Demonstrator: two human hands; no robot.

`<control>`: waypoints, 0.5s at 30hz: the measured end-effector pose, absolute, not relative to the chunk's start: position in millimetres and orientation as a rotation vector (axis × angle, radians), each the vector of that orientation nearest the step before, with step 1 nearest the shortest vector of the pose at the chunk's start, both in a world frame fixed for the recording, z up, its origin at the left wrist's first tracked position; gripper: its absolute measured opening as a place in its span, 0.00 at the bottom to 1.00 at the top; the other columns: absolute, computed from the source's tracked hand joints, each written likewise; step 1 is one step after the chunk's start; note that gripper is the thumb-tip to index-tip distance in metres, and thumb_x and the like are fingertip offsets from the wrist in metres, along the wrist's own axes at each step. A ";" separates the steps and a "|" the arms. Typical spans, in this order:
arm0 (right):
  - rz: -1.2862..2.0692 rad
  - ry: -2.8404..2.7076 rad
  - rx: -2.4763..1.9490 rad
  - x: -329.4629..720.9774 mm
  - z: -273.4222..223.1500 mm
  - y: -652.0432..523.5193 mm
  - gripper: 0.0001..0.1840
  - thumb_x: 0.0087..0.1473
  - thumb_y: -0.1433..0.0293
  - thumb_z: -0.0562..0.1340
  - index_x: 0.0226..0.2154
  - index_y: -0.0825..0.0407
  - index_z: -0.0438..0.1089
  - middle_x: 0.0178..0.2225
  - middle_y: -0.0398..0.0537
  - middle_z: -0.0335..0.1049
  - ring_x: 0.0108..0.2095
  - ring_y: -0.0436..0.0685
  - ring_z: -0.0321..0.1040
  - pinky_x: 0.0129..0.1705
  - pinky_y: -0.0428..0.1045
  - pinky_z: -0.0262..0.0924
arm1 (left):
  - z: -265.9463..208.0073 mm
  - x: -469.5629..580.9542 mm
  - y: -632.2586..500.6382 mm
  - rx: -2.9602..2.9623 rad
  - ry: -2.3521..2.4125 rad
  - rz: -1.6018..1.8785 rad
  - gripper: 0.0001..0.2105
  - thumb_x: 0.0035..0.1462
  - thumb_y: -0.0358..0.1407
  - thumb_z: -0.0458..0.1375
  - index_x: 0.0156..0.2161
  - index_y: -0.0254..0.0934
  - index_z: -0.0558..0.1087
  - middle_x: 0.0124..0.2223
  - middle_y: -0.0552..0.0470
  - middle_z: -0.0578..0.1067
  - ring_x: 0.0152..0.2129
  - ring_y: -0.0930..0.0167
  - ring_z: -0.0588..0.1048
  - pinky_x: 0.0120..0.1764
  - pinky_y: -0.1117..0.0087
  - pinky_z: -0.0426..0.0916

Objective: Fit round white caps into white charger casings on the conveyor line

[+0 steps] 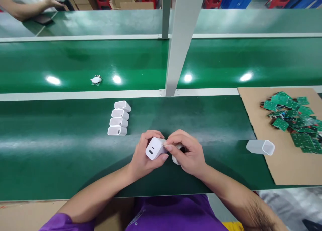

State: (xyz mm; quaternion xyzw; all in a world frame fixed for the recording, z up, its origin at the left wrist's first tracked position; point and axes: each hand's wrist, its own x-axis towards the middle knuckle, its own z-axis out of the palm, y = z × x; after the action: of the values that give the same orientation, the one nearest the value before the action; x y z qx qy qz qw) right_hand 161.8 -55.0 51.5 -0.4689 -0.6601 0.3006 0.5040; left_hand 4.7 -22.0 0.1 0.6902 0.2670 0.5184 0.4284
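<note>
My left hand (144, 154) is wrapped around a white charger housing (154, 148), tilted so that its end with two port slots faces up toward me. At the housing's right side, the thumb and forefinger of my right hand (187, 152) are pinched together and touch its surface; anything between those fingertips is too small to name. Beneath my right palm shows a white and black piece (176, 158), mostly hidden, and I cannot tell whether it is held or lies on the table.
Several white housings (117, 130) stand in a column to the left. Another housing (259, 147) lies by the cardboard sheet (289, 172), which bears a heap of green circuit boards (302, 123). A post (179, 40) rises ahead. A small part (96, 79) sits on the green belt (136, 63). Another person's hand (51, 0) is at upper left.
</note>
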 end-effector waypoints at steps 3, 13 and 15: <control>0.671 -1.606 -1.137 161.7 50.1 -55.3 0.05 0.61 0.70 0.62 0.33 0.50 0.73 0.31 0.44 0.72 0.30 0.49 0.68 0.32 0.45 0.66 | -1.7 5.3 -22.3 1.728 0.649 1.270 0.18 0.56 0.43 0.62 0.47 0.41 0.62 0.40 0.50 0.71 0.36 0.70 0.73 0.37 0.69 0.69; 0.387 -1.721 -1.109 161.0 45.4 -58.1 0.06 0.60 0.75 0.62 0.36 0.50 0.73 0.33 0.45 0.74 0.32 0.50 0.72 0.31 0.45 0.70 | -3.3 6.1 -23.5 1.712 0.667 1.253 0.19 0.57 0.46 0.61 0.48 0.41 0.62 0.41 0.50 0.71 0.36 0.69 0.73 0.37 0.68 0.69; 0.332 -1.727 -1.117 160.7 44.5 -58.4 0.05 0.61 0.75 0.61 0.36 0.50 0.73 0.34 0.46 0.74 0.31 0.51 0.72 0.30 0.45 0.70 | -4.4 6.4 -23.4 1.704 0.654 1.252 0.19 0.57 0.47 0.61 0.48 0.41 0.62 0.41 0.49 0.71 0.37 0.69 0.73 0.37 0.67 0.69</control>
State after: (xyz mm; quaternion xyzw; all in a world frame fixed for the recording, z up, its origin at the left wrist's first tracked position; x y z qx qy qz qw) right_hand 160.7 -58.4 44.5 -0.4628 -0.7157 0.1377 0.5047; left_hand 6.4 -23.4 -4.4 0.6884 0.2643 0.5057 0.4478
